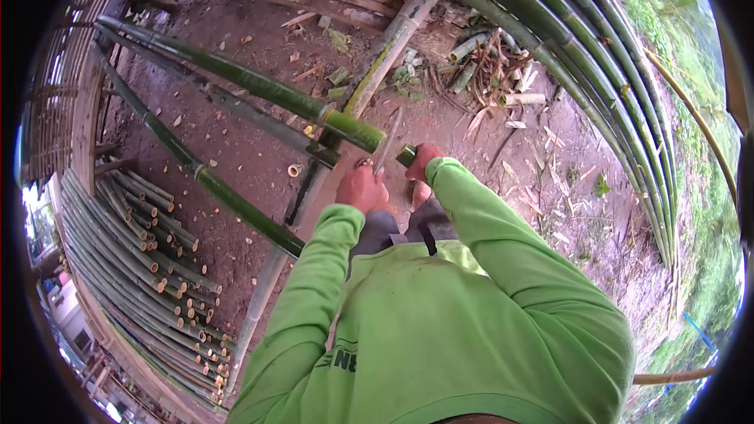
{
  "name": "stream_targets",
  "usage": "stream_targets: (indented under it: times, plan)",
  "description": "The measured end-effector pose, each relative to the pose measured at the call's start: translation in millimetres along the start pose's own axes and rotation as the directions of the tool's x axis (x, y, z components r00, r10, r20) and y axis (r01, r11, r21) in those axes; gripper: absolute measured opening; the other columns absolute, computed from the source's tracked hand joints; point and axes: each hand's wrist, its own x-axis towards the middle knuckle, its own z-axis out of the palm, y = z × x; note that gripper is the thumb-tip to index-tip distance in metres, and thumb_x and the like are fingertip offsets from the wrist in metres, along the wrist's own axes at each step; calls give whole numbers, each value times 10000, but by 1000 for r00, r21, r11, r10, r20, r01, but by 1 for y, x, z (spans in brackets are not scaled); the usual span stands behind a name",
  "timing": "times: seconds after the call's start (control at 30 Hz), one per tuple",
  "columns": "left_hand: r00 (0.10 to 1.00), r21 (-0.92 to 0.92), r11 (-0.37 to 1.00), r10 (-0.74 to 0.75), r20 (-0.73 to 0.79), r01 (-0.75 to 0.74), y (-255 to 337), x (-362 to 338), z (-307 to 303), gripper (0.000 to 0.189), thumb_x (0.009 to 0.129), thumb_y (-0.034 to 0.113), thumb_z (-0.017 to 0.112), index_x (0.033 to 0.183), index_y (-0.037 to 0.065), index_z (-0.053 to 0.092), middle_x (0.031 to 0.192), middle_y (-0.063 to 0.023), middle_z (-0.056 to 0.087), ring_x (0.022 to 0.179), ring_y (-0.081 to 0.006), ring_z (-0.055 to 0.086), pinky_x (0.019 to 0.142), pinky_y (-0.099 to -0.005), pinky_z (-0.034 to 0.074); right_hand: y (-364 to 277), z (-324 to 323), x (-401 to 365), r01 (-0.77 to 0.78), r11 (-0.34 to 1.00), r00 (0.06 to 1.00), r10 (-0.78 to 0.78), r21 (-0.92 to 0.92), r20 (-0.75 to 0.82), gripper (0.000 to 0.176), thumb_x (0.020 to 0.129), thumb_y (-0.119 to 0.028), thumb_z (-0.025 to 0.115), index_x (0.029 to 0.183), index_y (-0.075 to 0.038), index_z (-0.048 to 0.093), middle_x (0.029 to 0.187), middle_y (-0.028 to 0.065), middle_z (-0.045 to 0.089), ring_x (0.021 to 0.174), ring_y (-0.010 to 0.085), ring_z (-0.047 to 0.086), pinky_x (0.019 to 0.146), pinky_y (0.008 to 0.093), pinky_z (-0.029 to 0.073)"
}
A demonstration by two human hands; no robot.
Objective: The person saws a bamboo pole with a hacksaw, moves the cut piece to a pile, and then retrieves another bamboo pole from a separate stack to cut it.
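Note:
My left hand [362,186] is closed round the lower end of a long thin blade [389,140], which points up and away from me. To its right, my right hand [425,162] grips a short piece of green bamboo [407,155]. The cut end of a thick green bamboo pole [357,130] lies just beyond my hands, apart from the short piece. Below that pole a second, duller pole [302,144] ends near my left hand. The handle of the blade is hidden in my fingers.
A wooden beam [395,41] runs under the poles. Another green pole [236,202] lies at the left, above stacked cut bamboo [141,243]. Long bamboo poles [581,55] curve down the right side. Offcuts [524,99] and chips litter the dirt ground.

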Motion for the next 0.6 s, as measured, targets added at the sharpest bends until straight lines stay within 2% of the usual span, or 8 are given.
stream_targets:
  times: [0.07, 0.13, 0.2, 0.33, 0.4, 0.47, 0.53, 0.6]
  plan:
    - [998, -66, 995, 69, 10, -68, -7, -30, -9, 334, 868, 348, 575, 832, 26, 659, 725, -262, 616, 708, -470, 602, 640, -539, 494, 39, 0, -9, -148, 989, 989, 148, 17, -1, 504, 565, -287, 764, 1011, -61, 699, 980, 186, 689, 934, 303, 674, 854, 386, 532]
    - [993, -81, 990, 119, 24, -117, -10, -57, -26, 312, 871, 335, 590, 803, 35, 642, 690, -254, 601, 682, -463, 596, 610, -538, 481, 65, -17, -23, -158, 987, 987, 157, 14, 46, 514, 566, -291, 767, 1019, -58, 697, 982, 186, 689, 942, 302, 672, 865, 387, 530]
    - [988, -179, 975, 144, 56, -132, -2, -79, -53, 306, 872, 320, 605, 761, 34, 615, 668, -246, 589, 657, -449, 595, 568, -523, 467, 101, -28, -32, -196, 981, 981, 196, 8, 4, 507, 567, -295, 768, 1011, -61, 697, 981, 183, 689, 944, 300, 672, 868, 385, 530]
    - [969, -227, 946, 246, 36, -232, -2, -102, -89, 329, 875, 337, 612, 737, 39, 599, 640, -229, 581, 630, -435, 595, 534, -503, 459, 134, -112, -73, -262, 957, 959, 242, -129, -149, 511, 566, -313, 781, 1001, -59, 699, 966, 183, 689, 935, 294, 673, 857, 377, 534]
    - [955, -251, 925, 295, -4, -287, -9, -104, -93, 340, 879, 344, 608, 736, 36, 597, 633, -228, 577, 622, -437, 592, 530, -496, 460, 130, -177, -103, -264, 948, 955, 233, -175, -181, 455, 598, -300, 747, 993, -79, 701, 981, 173, 685, 915, 299, 674, 832, 391, 544]
    - [948, -266, 912, 317, -28, -312, -7, -96, -104, 348, 883, 348, 605, 734, 34, 595, 630, -228, 574, 619, -436, 592, 526, -487, 459, 123, -236, -127, -212, 950, 917, 112, -231, -382, 393, 600, -279, 728, 941, -87, 694, 932, 159, 687, 869, 298, 679, 795, 392, 552]
    - [947, -274, 908, 318, -41, -317, 4, -89, -119, 352, 885, 350, 605, 731, 32, 593, 633, -228, 574, 620, -433, 595, 521, -477, 457, 102, -300, -156, -162, 941, 802, -50, -297, -595, 340, 602, -249, 714, 902, -96, 669, 880, 144, 681, 839, 302, 674, 767, 393, 551]
    - [948, -244, 916, 315, -53, -318, 9, -76, -128, 338, 880, 331, 621, 729, 31, 585, 620, -217, 567, 592, -412, 593, 506, -453, 445, 74, -366, -184, -52, 936, 738, -199, -349, -644, 325, 632, -214, 699, 929, -103, 630, 858, 132, 671, 813, 307, 663, 749, 397, 539]
